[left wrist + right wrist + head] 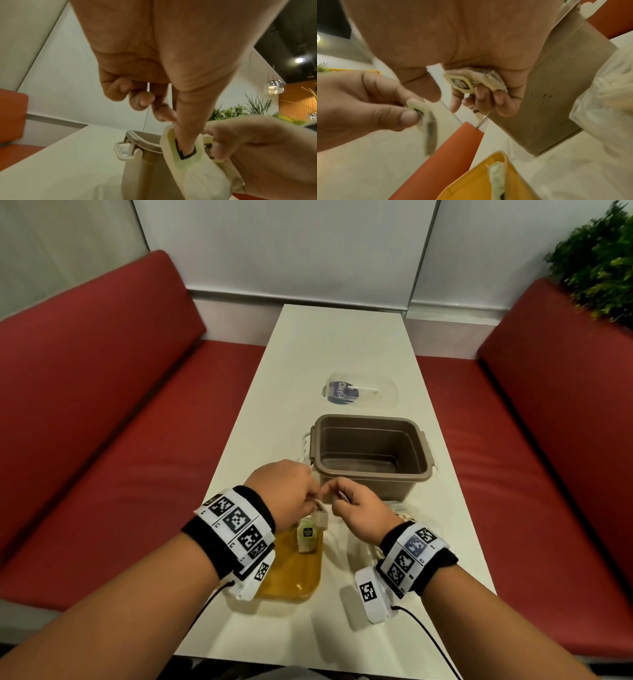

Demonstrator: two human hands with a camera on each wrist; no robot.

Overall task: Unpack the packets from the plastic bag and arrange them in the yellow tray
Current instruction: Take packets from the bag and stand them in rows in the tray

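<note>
Small pale green packets with a black label are the task's objects. My left hand [308, 496] pinches one packet [321, 517] by its top edge above the yellow tray [291, 577]; the left wrist view shows the thumb on that packet [187, 155]. My right hand [337, 496], close beside the left, grips one or two crumpled packets [467, 83] in its curled fingers [479, 94]. Another packet [306, 537] lies at the tray's far end, also seen on the tray [471, 186] as a packet [496, 174]. The clear plastic bag [402, 511] lies crumpled under my right wrist.
A brown plastic tub [370, 453] with white clip handles stands just beyond my hands. Its clear lid [361, 395] with a blue label lies further back on the white table [308, 344]. Red bench seats [102, 422] flank the table, and a plant [599, 258] stands at far right.
</note>
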